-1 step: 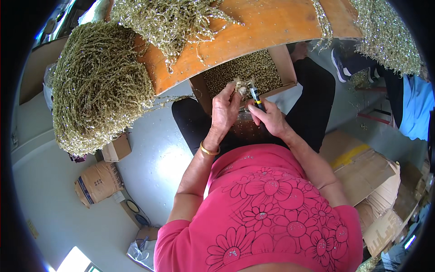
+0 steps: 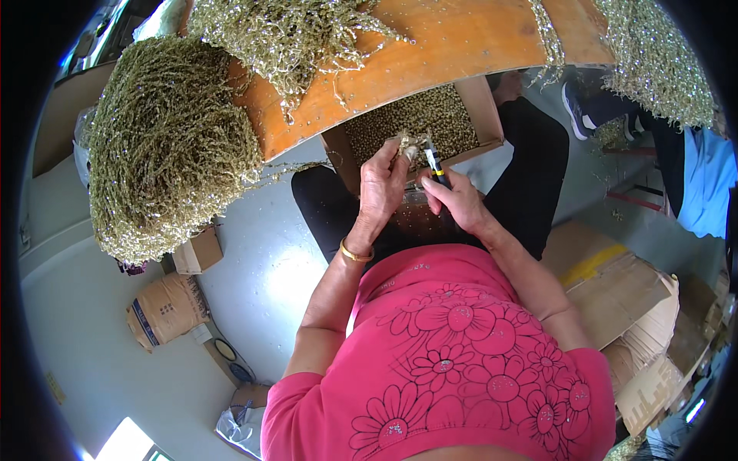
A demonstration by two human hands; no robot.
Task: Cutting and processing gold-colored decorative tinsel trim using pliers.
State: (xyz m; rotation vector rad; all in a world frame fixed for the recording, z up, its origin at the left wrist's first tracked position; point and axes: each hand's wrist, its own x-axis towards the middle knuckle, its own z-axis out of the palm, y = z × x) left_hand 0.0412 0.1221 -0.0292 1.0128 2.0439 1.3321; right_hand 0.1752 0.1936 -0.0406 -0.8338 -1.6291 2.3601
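My left hand (image 2: 382,184) is closed, thumb and fingertips pinching a small glittery gold piece (image 2: 408,144). My right hand (image 2: 459,198) wraps round a slim black-handled tool (image 2: 435,164) with a yellow band and a pale, narrow head. Its exact kind I cannot make out. The head stands upright just beside the gold piece; whether they touch is unclear. Both hands are over the near edge of an open cardboard box (image 2: 486,115) between my knees, which holds many small gold beads (image 2: 411,119).
An orange-brown wooden table (image 2: 438,46) lies ahead, its edge over the box. Thick bundles of glittery gold strands (image 2: 173,146) hang off its left end, and another bundle (image 2: 653,61) hangs at right. Flattened cardboard (image 2: 615,292) sits at my right, a wrapped carton (image 2: 167,310) at left. Another person's blue clothing (image 2: 706,184) shows at far right.
The tool's head has shifted very slightly beside the gold piece. Otherwise both hands hold nearly the same position.
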